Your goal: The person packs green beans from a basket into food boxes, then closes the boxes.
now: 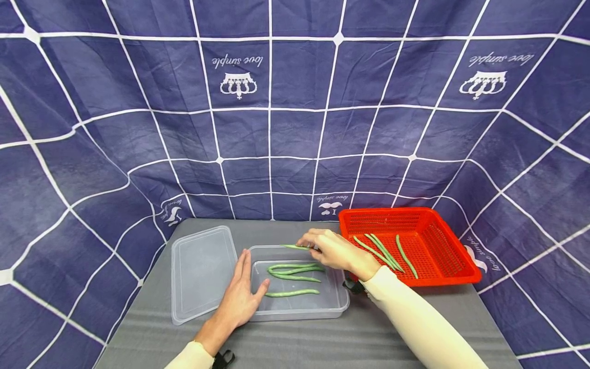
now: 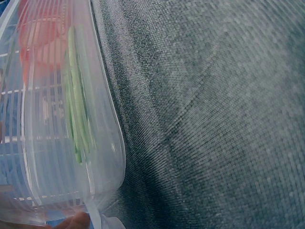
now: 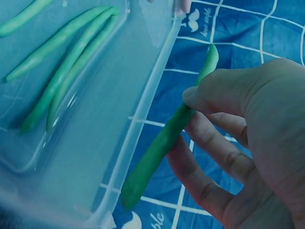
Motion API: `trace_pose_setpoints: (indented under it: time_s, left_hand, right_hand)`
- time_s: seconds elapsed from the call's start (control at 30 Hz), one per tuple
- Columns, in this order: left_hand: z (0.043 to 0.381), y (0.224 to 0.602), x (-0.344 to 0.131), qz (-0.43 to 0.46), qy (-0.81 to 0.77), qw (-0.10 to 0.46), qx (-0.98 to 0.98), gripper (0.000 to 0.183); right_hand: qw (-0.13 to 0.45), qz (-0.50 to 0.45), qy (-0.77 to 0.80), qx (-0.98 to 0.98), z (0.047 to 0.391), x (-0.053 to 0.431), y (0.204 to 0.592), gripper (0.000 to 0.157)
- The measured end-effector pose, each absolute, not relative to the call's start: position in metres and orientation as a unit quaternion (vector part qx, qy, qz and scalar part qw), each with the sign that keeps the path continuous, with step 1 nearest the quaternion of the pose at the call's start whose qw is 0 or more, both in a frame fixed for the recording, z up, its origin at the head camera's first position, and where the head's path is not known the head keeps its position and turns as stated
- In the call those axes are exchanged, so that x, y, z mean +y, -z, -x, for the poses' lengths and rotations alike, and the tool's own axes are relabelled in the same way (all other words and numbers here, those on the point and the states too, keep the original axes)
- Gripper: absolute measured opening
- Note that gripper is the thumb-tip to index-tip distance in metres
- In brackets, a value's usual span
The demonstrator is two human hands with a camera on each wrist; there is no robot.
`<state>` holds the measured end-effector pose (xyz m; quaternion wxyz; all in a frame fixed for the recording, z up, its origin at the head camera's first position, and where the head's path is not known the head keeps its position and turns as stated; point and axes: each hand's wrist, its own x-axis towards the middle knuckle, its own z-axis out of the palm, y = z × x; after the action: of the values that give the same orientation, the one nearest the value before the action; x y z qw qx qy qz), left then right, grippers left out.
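My right hand pinches a green bean between thumb and fingers, above the far rim of a clear plastic container. Inside that container lie several green beans, also seen through its wall in the left wrist view. At the container's left end my left hand rests with fairly straight fingers along the side and the thumb spread toward the inside. Only a bit of the left hand shows in its own wrist view, touching the container's end.
A red plastic basket with several loose green beans stands on the right. To the left lies a translucent lid, flat on the grey cloth surface. Behind hangs a blue gridded cloth.
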<state>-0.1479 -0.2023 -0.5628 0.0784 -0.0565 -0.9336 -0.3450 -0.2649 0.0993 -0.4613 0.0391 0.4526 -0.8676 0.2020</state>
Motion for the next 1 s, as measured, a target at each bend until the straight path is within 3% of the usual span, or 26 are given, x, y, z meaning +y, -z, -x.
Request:
trace_pose_setpoints:
  time_s: [0.7,1.0]
  left_hand:
    - [0.148,0.562,-0.201,0.054,0.348,0.08,-0.932,0.101]
    - [0.147,0.561,-0.201,0.054,0.346,0.076,-0.934,0.101]
  right_hand:
    - [0.009,-0.444,-0.191,-0.875,0.276,0.063,0.482,0.035]
    - [0.022,-0.435,-0.179,-0.882,0.278,0.061,0.482,0.037]
